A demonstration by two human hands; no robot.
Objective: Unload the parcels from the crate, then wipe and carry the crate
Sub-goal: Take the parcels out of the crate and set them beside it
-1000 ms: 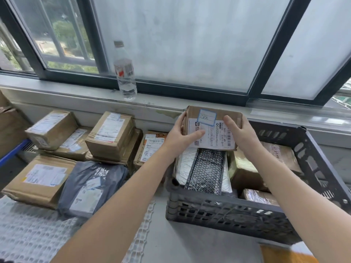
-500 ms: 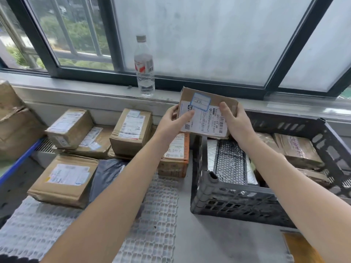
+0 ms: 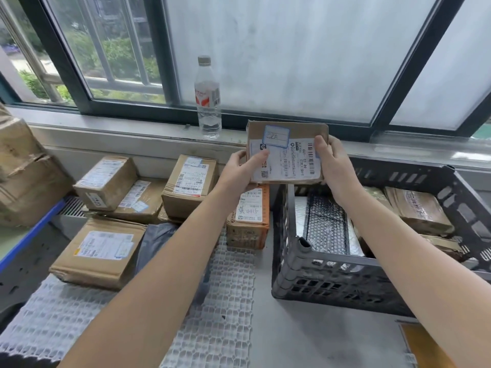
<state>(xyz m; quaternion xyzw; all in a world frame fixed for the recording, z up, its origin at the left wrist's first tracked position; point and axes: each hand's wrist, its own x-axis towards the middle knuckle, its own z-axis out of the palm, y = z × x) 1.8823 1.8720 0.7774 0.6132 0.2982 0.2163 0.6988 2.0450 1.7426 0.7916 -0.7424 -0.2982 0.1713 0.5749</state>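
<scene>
A small cardboard parcel point(image 3: 287, 152) with a white label and a blue-edged sticker hangs in the air over the far left corner of the dark grey crate point(image 3: 326, 280). My left hand point(image 3: 239, 173) grips its left edge and my right hand point(image 3: 334, 166) grips its right edge, thumbs on the label. Inside the crate lie a black bubble-wrap parcel point(image 3: 326, 224) and brown taped parcels point(image 3: 417, 208).
Unloaded boxes sit left of the crate: an orange one point(image 3: 249, 219), a stacked brown one point(image 3: 190, 184), another point(image 3: 106, 179), a flat one point(image 3: 101, 251) and a grey bag point(image 3: 156, 240). A water bottle point(image 3: 208, 99) stands on the sill. White plastic grid matting point(image 3: 218, 314) covers the floor.
Both hands have lifted the parcel up out of the crate and carried it left toward the crate's left wall. The view has shifted left.
</scene>
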